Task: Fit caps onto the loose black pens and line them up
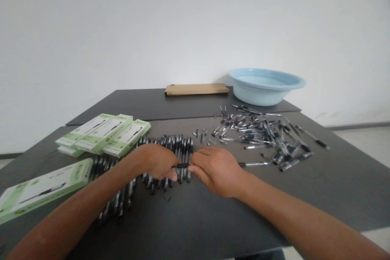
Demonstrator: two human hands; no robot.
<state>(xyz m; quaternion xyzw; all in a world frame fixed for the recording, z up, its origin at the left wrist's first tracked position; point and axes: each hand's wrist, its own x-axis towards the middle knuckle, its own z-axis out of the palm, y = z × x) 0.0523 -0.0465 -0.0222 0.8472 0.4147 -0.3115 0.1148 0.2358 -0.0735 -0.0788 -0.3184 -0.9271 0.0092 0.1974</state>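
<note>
My left hand [158,161] and my right hand [215,168] meet over the dark table [198,215], both pinched on one black pen [183,165] held level between them. Under and behind the hands lies a row of assembled black pens [179,148], side by side. A loose heap of pen parts [258,132] spreads to the right of my right hand, with one pen [254,164] lying just beside it.
Green and white pen boxes [103,132] are stacked at the left, and another box [42,189] lies near the left edge. A light blue basin [265,85] and a flat brown cardboard piece [196,89] sit at the back by the white wall.
</note>
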